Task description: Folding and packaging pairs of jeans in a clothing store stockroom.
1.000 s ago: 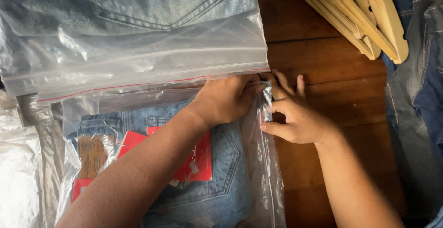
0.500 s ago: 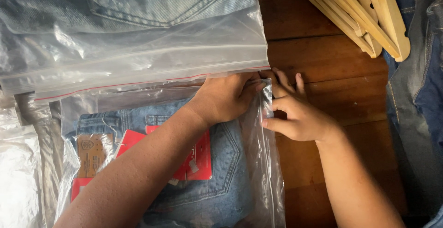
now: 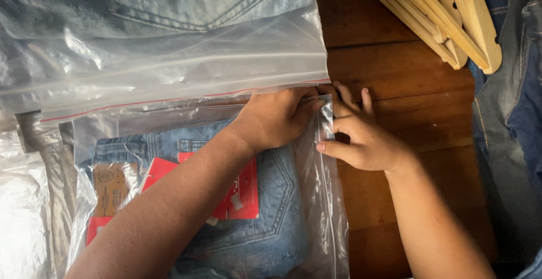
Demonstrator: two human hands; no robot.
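Observation:
A clear zip bag (image 3: 316, 200) lies on the wooden table (image 3: 406, 87) with folded light-blue jeans (image 3: 265, 222) inside, carrying a red card tag (image 3: 243, 194) and a brown leather patch (image 3: 110, 188). My left hand (image 3: 274, 118) pinches the bag's top right corner at the zip strip. My right hand (image 3: 361, 138) presses and grips the same corner from the right, fingers against the plastic edge. The two hands touch at that corner.
A second clear bag (image 3: 169, 59) holding pale jeans overlaps the top of the lower one. Wooden hangers (image 3: 446, 19) lie at the top right. More denim (image 3: 514, 115) hangs along the right edge. Crumpled plastic (image 3: 22, 217) sits at the left.
Both hands stay at the bag's corner; the right hand's fingers have shifted slightly along the plastic edge. The bags have not moved.

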